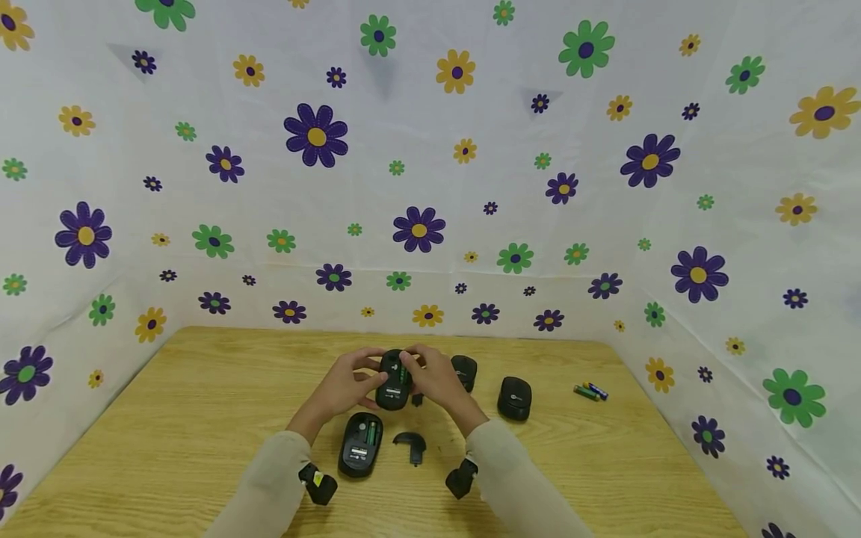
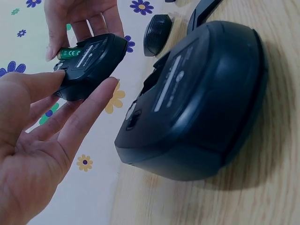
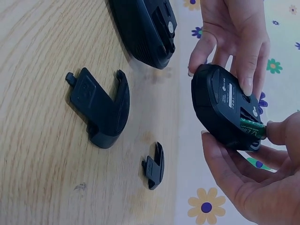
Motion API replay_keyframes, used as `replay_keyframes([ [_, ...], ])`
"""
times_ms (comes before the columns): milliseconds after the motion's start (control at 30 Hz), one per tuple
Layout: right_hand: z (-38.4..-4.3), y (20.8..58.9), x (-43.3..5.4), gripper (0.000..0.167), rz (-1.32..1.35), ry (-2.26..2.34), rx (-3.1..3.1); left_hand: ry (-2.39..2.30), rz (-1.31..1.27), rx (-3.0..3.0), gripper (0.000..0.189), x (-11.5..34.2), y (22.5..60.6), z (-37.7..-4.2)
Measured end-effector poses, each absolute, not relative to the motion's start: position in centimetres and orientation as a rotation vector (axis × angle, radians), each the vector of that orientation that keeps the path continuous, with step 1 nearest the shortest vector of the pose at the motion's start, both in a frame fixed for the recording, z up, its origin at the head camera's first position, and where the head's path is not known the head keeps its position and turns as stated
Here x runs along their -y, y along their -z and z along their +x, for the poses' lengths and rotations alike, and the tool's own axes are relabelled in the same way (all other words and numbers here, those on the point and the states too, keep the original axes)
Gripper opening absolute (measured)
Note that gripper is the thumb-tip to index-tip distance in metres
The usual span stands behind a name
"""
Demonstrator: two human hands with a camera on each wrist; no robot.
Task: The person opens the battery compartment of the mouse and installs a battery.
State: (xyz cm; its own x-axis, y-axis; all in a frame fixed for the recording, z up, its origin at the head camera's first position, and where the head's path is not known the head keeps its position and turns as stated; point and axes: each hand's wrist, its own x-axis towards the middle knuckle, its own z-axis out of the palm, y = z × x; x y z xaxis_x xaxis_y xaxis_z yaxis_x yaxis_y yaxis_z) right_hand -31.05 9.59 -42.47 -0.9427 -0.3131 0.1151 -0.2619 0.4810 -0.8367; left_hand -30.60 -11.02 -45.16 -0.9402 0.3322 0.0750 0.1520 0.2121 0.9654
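My left hand grips an upturned black computer mouse, thumb on its underside and fingers round its side. The mouse's battery slot is uncovered, and a green battery lies partly in it. My right hand has its thumb against the battery's end, with its other fingers curled under the mouse, as the right wrist view shows. Below the hands, a second upturned mouse lies on the table with a green battery in its slot. Beside it is a detached black battery cover; a farther cover lies past it.
Two more black mice stand right side up to the right, one just behind my right hand and another farther out. Loose batteries lie at the wooden table's right. Flower-patterned cloth hangs around the back and sides.
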Motion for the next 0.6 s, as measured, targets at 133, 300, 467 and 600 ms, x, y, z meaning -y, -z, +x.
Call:
replay_keyframes([
  [133,-31.02,42.51,-9.48,0.042,-0.504,1.475,-2.674,-1.827,0.471,-2.324,0.051,11.03,45.22,-30.6],
  [300,-30.89,42.41,-9.4,0.041,-0.519,1.481,-2.671,-1.824,0.475,-2.331,0.05,11.1,45.24,-30.53],
  [467,-30.88,42.43,-9.35,0.04,-0.512,1.495,-2.669,-1.824,0.485,-2.327,0.05,11.12,45.16,-30.47],
  [600,-31.11,42.62,-9.33,0.038,-0.511,1.494,-2.681,-1.823,0.49,-2.327,0.051,11.12,45.09,-30.45],
])
